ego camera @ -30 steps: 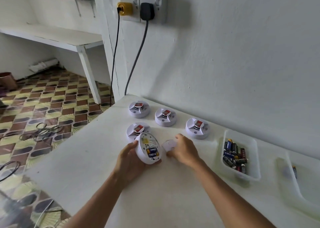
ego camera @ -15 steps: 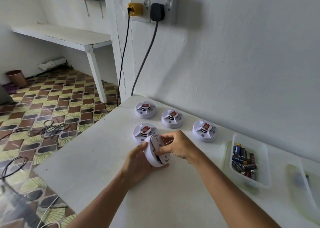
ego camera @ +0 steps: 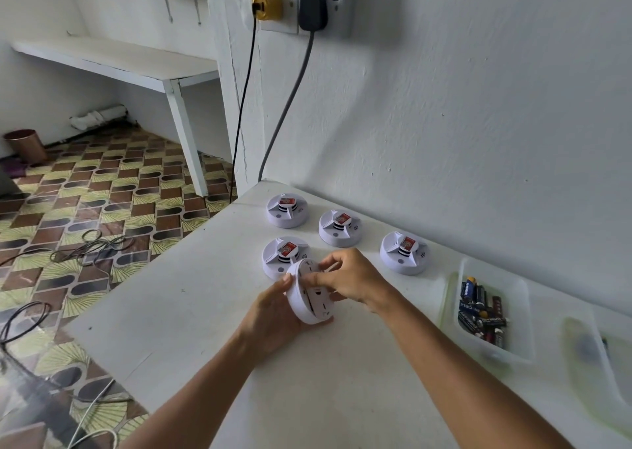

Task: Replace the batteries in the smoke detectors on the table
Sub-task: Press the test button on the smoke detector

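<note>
We are holding one white smoke detector (ego camera: 309, 298) on edge over the white table (ego camera: 191, 315), tilted so that its flat back is facing toward our right. Our left hand (ego camera: 273, 315) is cupping the detector's domed side from behind, with the thumb (ego camera: 286, 279) lying on the upper rim and the fingers curling round under the lower edge. Our right hand (ego camera: 349, 279) is coming in from the other side: its thumb and forefinger are pinching at the top of the round back cover (ego camera: 316, 269), while the remaining fingers are bending loosely over the cover's face. Both hands are therefore clamping on the same detector, close together, nearly touching at the rim.

Just beyond the held detector, a second smoke detector (ego camera: 284, 257) is sitting face up on the table, partly hidden by the one in our hands. Farther beyond it, near the wall, a third (ego camera: 288, 211) and a fourth (ego camera: 339, 227) are standing side by side, and a fifth (ego camera: 404, 252) is lying to the right of the held detector, past our right hand. Each is showing a red label on its raised centre.

Well to the right of the held detector, a clear plastic tray (ego camera: 519, 318) is holding a heap of batteries (ego camera: 480, 308). Beyond that tray, a second clear container (ego camera: 612, 356) is appearing blurred at the edge.
</note>
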`<control>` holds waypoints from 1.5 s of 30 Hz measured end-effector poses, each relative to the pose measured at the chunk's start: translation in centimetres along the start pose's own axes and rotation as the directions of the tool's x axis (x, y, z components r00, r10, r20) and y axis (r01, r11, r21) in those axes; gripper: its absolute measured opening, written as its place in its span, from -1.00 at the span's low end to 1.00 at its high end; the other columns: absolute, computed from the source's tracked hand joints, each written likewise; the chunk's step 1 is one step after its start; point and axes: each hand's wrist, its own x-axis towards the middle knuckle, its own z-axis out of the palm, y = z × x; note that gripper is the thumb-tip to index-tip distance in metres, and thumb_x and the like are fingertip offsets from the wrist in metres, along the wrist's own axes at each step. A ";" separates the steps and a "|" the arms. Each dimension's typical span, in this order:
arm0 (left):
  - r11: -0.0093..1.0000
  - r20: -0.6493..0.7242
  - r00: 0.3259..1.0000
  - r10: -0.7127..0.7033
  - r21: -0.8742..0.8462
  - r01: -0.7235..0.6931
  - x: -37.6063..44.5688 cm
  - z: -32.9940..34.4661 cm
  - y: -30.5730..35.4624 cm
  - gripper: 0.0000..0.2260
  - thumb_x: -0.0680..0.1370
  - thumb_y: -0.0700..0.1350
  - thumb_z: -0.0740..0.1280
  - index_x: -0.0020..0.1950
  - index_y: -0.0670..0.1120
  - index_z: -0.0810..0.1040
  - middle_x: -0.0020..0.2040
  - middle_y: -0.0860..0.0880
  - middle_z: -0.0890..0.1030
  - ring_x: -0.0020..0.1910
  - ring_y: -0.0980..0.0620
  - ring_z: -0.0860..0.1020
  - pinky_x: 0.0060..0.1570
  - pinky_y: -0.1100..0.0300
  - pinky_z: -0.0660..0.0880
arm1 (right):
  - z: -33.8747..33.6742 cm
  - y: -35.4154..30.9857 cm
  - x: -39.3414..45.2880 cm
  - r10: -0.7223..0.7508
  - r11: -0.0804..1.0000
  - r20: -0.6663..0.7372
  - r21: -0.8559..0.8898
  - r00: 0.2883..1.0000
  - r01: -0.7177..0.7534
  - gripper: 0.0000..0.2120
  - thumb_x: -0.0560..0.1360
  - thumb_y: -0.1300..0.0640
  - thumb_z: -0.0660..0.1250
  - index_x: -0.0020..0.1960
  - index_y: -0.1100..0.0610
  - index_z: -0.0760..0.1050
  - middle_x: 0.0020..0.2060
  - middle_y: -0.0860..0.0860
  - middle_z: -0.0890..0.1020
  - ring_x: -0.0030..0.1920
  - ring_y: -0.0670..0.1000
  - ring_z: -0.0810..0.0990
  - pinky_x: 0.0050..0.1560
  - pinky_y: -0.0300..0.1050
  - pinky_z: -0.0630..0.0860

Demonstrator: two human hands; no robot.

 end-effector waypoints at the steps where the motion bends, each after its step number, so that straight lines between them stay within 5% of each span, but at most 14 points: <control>1: 1.000 0.007 1.000 -0.005 0.009 0.005 -0.1 0.0 0.0 -0.42 0.32 0.12 0.54 0.26 -0.13 0.60 0.27 -0.31 0.55 0.24 -0.32 0.53 0.28 -0.31 0.34 | 0.1 0.1 -0.1 0.019 1.000 -0.011 0.015 1.000 -0.019 -0.47 0.15 -0.14 0.62 -0.07 0.15 0.53 -0.10 0.12 0.69 -0.14 0.06 0.68 -0.13 0.04 0.67; 7: 0.999 0.019 1.000 -0.020 0.034 0.019 -0.1 -0.2 0.0 -0.35 0.35 0.12 0.53 0.34 -0.16 0.50 0.31 -0.36 0.49 0.30 -0.39 0.46 0.27 -0.30 0.36 | 0.2 0.0 -1.1 0.074 0.990 0.010 0.122 0.997 -0.075 -0.58 0.28 -0.07 0.58 -0.08 0.14 0.49 -0.19 0.09 0.67 -0.28 0.01 0.64 -0.22 -0.05 0.65; 12: 0.964 -0.091 0.996 -0.010 0.263 0.034 0.4 0.8 0.9 -0.23 0.28 0.13 0.54 0.42 -0.08 0.40 0.33 -0.28 0.50 0.26 -0.28 0.52 0.17 -0.24 0.50 | -0.4 1.0 -3.3 0.082 0.949 0.059 0.299 0.995 -0.096 -0.62 0.44 -0.13 0.42 0.11 0.12 0.55 -0.02 0.12 0.65 -0.06 0.09 0.66 -0.03 0.17 0.63; 16: 0.695 -0.145 0.969 0.199 0.718 -0.035 0.3 4.1 1.4 -0.12 0.18 0.18 0.62 0.44 0.11 0.37 0.22 0.12 0.53 0.13 0.14 0.56 0.00 0.17 0.56 | -1.7 3.1 -5.4 0.082 0.691 0.240 0.686 0.967 -0.229 -0.57 0.57 -0.22 0.14 0.09 0.03 0.65 0.06 0.19 0.64 0.04 0.25 0.62 0.03 0.30 0.56; 19: 0.543 -0.124 0.929 0.348 0.835 -0.091 0.9 4.7 0.8 -0.28 0.32 0.23 0.52 0.43 0.14 0.38 0.33 0.12 0.45 0.25 0.13 0.46 0.14 0.14 0.50 | -1.9 4.9 -6.1 -0.014 0.598 0.294 0.768 0.956 -0.228 -0.47 0.57 -0.28 0.03 0.17 0.00 0.62 0.18 0.18 0.61 0.15 0.23 0.60 0.06 0.25 0.56; 23: 0.770 -0.188 0.928 0.323 0.622 -0.142 1.1 3.5 -0.4 -0.46 0.39 0.20 0.35 0.35 0.11 0.42 0.34 0.01 0.48 0.25 0.04 0.51 0.05 0.13 0.54 | -1.4 7.0 -6.4 -0.054 0.502 0.185 0.854 0.981 -0.134 -0.64 0.46 -0.20 0.17 0.14 -0.17 0.61 0.12 0.06 0.66 -0.01 0.12 0.66 -0.15 0.07 0.59; 26: 0.828 -0.212 0.935 0.284 0.546 -0.127 1.2 2.3 -1.6 -0.55 0.41 0.07 0.33 0.30 0.09 0.43 0.29 -0.05 0.51 0.16 -0.04 0.58 -0.05 0.10 0.58 | -1.1 8.9 -5.7 -0.104 0.443 0.129 0.894 0.986 -0.071 -0.39 0.33 -0.18 0.47 0.34 -0.13 0.43 0.30 0.11 0.54 0.05 0.17 0.63 -0.18 0.05 0.58; 28: 0.831 -0.221 0.942 0.251 0.548 -0.093 0.5 1.5 -2.5 -0.52 0.40 0.01 0.39 0.31 0.02 0.45 0.20 -0.10 0.60 0.10 -0.09 0.63 -0.01 0.04 0.60 | -0.7 9.7 -6.2 -0.139 0.459 0.127 0.887 0.982 -0.049 -0.22 0.19 -0.11 0.59 0.35 -0.11 0.40 0.29 0.11 0.54 0.06 0.16 0.62 -0.16 0.05 0.55; 31: 0.785 -0.129 0.968 0.214 0.613 -0.091 0.2 0.5 -4.0 -0.55 0.39 -0.04 0.47 0.24 -0.13 0.56 0.06 -0.15 0.69 0.07 -0.16 0.65 0.09 -0.04 0.59 | -0.2 11.0 -6.5 -0.141 0.505 0.066 0.863 0.988 0.014 -0.27 0.17 0.13 0.50 0.32 -0.10 0.43 0.18 0.08 0.60 0.03 0.14 0.60 -0.16 0.03 0.51; 36: 0.750 -0.082 0.947 0.311 0.633 -0.192 -0.3 0.8 -3.3 -0.68 0.46 -0.16 0.41 0.19 -0.21 0.62 0.08 -0.13 0.69 0.09 -0.12 0.65 0.03 0.09 0.58 | 0.1 10.5 -6.3 -0.177 0.617 0.003 0.779 0.984 0.108 -0.21 0.16 0.35 0.41 0.32 -0.12 0.39 0.09 0.02 0.61 0.00 0.07 0.57 -0.20 -0.05 0.48; 45: 0.736 -0.064 0.944 0.324 0.644 -0.209 -0.4 1.1 -2.9 -0.70 0.48 -0.15 0.40 0.20 -0.18 0.62 0.08 -0.11 0.69 0.11 -0.13 0.64 0.10 0.00 0.59 | 0.3 10.5 -6.1 -0.173 0.694 -0.049 0.703 0.984 0.157 -0.13 0.10 0.29 0.52 0.36 -0.08 0.34 0.11 0.00 0.59 -0.01 0.02 0.59 -0.28 -0.07 0.49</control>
